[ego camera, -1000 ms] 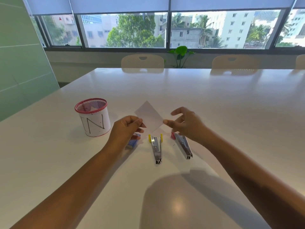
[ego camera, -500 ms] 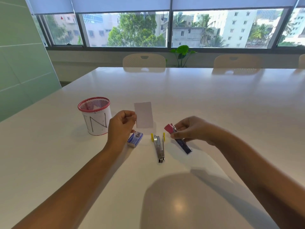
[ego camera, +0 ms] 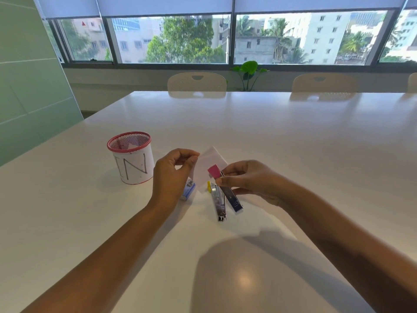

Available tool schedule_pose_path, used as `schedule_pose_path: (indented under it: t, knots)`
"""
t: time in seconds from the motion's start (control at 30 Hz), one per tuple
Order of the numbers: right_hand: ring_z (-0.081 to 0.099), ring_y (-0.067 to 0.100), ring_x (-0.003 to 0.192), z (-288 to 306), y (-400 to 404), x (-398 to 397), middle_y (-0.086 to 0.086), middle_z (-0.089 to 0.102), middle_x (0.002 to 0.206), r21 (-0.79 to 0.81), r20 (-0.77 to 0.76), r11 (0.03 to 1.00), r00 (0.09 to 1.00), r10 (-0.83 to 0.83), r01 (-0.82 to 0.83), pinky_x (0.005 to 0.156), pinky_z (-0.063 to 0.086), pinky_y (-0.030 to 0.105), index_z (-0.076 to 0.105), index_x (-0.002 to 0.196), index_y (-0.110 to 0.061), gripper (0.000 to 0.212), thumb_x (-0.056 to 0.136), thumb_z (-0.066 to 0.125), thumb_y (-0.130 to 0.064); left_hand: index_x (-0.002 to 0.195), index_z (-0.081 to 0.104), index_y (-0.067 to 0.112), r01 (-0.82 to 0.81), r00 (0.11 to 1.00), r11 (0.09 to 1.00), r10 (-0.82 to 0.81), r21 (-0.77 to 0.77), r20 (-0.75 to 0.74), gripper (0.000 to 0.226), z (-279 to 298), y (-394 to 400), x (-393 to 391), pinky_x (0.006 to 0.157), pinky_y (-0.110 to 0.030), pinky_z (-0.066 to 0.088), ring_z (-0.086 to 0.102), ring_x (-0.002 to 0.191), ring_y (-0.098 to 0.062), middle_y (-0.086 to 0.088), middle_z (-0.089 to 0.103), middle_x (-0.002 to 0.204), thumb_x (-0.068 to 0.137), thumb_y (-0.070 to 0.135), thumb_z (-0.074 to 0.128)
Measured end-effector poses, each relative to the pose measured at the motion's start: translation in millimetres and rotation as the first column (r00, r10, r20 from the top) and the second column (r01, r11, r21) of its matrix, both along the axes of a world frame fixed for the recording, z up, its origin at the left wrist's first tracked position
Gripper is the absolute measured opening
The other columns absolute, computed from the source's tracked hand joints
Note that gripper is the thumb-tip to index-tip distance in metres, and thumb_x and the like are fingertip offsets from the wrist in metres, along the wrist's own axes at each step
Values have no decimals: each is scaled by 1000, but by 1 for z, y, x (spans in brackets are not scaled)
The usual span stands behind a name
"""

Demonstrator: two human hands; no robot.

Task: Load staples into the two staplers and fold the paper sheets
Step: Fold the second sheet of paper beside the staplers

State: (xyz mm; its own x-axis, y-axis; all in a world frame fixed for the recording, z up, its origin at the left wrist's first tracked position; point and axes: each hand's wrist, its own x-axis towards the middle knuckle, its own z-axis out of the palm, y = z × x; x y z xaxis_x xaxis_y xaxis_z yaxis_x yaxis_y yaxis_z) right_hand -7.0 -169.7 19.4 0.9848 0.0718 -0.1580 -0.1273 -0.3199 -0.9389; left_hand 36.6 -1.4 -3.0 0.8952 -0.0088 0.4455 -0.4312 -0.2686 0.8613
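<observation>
My left hand (ego camera: 172, 172) pinches a small folded white paper (ego camera: 208, 163) by its left edge, held above the table. My right hand (ego camera: 250, 179) grips the pink-ended stapler (ego camera: 228, 188), lifted off the table with its pink tip up against the paper. The yellow-ended stapler (ego camera: 218, 203) lies on the white table (ego camera: 270, 136) just below the two hands, chrome top facing up. A small blue staple box (ego camera: 188, 190) lies beside my left wrist, partly hidden by it.
A red mesh cup wrapped in white paper marked "IN" (ego camera: 132, 158) stands left of my hands. A white sheet (ego camera: 259, 224) lies flat under my right forearm. Chairs (ego camera: 196, 82) line the table's far edge under the windows.
My right hand took the pink-ended stapler off the table and raised it to the paper. My left hand turned the paper and brought it toward the stapler.
</observation>
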Motion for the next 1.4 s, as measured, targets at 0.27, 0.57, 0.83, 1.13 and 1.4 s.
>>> schedule_pose_path:
  t: [0.27,0.57,0.83,1.13,1.4]
  knots:
    - [61,18,83,0,4,0,4,66,89,147,-50,989,999,17,-9,79,53,30,66,89,-9,11,80,67,-16,88,60,26,54,999,998,-54,-23,5,8,9,-1,-5,58,6,38,53,76,2,21,57,81,88,20,54]
    - [64,22,90,-4,4,1,8,68,101,212,-21,976,999,50,-44,85,54,35,64,106,-7,29,79,68,-14,84,61,27,155,988,988,-155,-8,-16,12,11,0,-5,59,3,42,59,74,-1,20,59,80,87,17,55]
    - [66,21,89,-5,4,1,12,69,102,167,64,986,998,-11,0,85,54,34,65,107,-4,33,77,70,-16,98,58,27,365,887,925,-380,-108,-263,16,13,-3,-13,50,-6,47,61,76,-5,12,62,86,84,33,55]
    - [67,29,93,-4,7,0,15,71,98,53,132,998,991,-35,28,86,54,40,66,103,-6,30,76,72,-17,81,63,21,429,803,859,-504,-278,-318,6,11,-2,-12,63,-17,53,64,64,-4,-2,65,79,77,24,61]
    - [66,17,80,-1,9,-1,7,70,92,2,122,999,991,-50,50,71,57,26,65,106,-5,33,77,71,-22,84,65,20,428,764,834,-540,-348,-354,9,7,-3,-10,65,-19,55,66,71,-9,3,71,75,79,24,59]
